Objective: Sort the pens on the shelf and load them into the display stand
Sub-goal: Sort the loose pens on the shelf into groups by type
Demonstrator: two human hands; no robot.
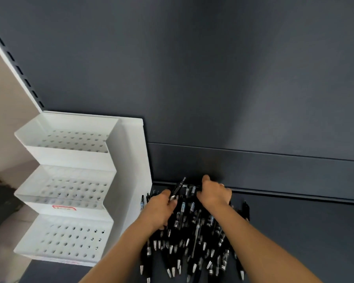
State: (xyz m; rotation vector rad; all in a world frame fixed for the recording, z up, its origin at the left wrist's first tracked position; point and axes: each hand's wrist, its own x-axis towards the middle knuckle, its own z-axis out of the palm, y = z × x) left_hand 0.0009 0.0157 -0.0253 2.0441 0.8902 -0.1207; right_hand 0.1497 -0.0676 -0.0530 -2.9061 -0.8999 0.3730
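Low in the middle of the frame, a heap of black pens (194,231) lies on the dark shelf (305,231). Most of their silver tips point toward the bottom edge, and several barrels carry pale labels. Both forearms come up from the bottom edge to the upper end of the heap. The left hand (161,209) rests on the heap's left side; its grip is pinched on a tilted pen (178,188), which slants up and to the right above the others. The right hand (215,194) sits just right of it, at the top of the heap, knuckles up and thumb pointing toward the top of the frame. Its fingers bend down over the pens' far ends and their tips are hidden, so I cannot tell whether that grip is closed on anything. A stray pen (142,203) lies at the heap's left edge, just beside the white display stand (129,160). The stand fills the lower left of the frame in three stepped tiers, each with rows of round holes, and the middle tier's front bears a red-outlined label (64,207). Behind everything, a dark back panel (213,68) fills the upper frame, and a slotted upright (14,62) runs diagonally through the upper left.
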